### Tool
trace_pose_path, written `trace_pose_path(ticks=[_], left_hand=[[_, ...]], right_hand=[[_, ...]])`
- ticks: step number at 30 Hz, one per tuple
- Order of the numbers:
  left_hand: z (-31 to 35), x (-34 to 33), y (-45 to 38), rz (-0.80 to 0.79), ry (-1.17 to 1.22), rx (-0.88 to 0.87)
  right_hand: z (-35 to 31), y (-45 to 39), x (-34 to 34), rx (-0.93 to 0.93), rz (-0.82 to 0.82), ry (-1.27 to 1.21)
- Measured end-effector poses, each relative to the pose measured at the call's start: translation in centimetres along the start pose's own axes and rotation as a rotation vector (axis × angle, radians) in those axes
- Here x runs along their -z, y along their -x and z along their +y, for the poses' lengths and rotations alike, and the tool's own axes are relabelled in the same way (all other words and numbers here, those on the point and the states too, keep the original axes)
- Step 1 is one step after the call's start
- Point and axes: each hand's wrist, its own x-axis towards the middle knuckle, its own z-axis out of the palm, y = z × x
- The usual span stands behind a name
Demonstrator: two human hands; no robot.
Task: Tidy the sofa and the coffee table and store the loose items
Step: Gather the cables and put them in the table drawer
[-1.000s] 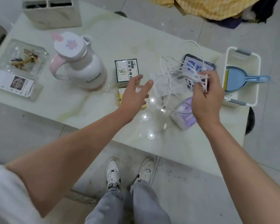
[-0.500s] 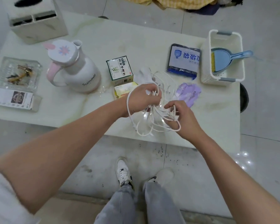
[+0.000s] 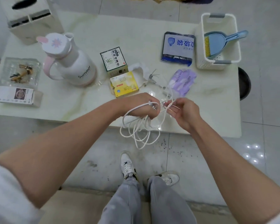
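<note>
The left hand (image 3: 140,105) is closing into a fist around a bundle of white cable (image 3: 140,130), where a second ago it was open and empty while the right hand alone was lifting the tangle over the far side of the coffee table (image 3: 152,38). The right hand (image 3: 183,113) is now pinching a single strand between thumb and fingertips, just beside the left fist, with the remaining fingers loosely curled. Both hands have drawn the cable back to the near table edge, and the loops are hanging below the fist, past the edge and over the floor. That reads as the cable being gathered into a coil, so it is becoming one storable item rather than a loose sprawl; the winding looks only partly done, since the loops are uneven and a strand is trailing beyond the right hand's pinch toward the table.

The cable is thin, round, smooth and limp, falling in slack ovals. Beyond the grip, a soft purple tissue packet (image 3: 182,82) is lying crumpled, and a glossy yellow carton (image 3: 124,86) is sitting against a green printed box (image 3: 114,61). Further beyond the right hand, a rigid white perforated basket (image 3: 200,46) is holding a blue dustpan (image 3: 217,42). Beyond the left hand, a smooth white jug (image 3: 73,65) with a pink handle is standing on the polished marble-look top.
</note>
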Motion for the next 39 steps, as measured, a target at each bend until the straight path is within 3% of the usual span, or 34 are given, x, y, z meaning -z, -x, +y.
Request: trace_pose_path(ticks=[2,8,14,17,20,22,24,27,31,33,35,39], left_hand=[[-0.1,-0.3,-0.3,0.030,0.026,0.065],[-1.8,-2.1,-1.7,0.126,0.121,0.224],[-6.0,-2.9,-4.4,0.320,0.346,0.419],[-8.2,-3.5,-4.8,0.481,0.372,0.369],[-9.4,-4.4,-4.6,0.594,0.139,0.198],[-8.9,-4.8,-4.5,0.591,0.040,0.058],[-7.8,-4.7,-4.8,0.470,-0.072,-0.017],[-6.2,-4.4,-5.6,0.306,-0.260,-0.010],[-5.3,-5.2,-6.1,0.203,-0.142,0.135],[-5.8,-6.1,-6.0,0.123,-0.108,0.207],[-6.7,-7.0,-5.8,0.096,-0.113,0.259],[-9.1,-8.5,-6.3,0.248,-0.275,0.307]], right_hand=[[-1.0,-0.4,-0.5,-0.033,-0.020,-0.092],[1.2,-2.8,-1.1,0.032,0.071,0.602],[5.2,-8.0,-1.5,0.199,0.100,0.816],[6.8,-7.8,-1.1,0.341,0.098,0.899],[7.8,-5.3,0.7,0.444,-0.076,1.208],[7.8,-3.7,1.7,0.469,-0.170,1.402],[7.2,-2.4,2.3,0.544,-0.237,1.464],[6.4,-1.5,2.6,0.604,-0.306,1.349],[7.0,-1.3,5.2,0.239,-0.293,0.841],[8.4,-1.5,8.0,0.071,-0.173,0.617],[10.1,-1.5,11.1,-0.014,0.004,0.554],[13.6,-1.3,15.1,-0.081,0.170,0.573]])
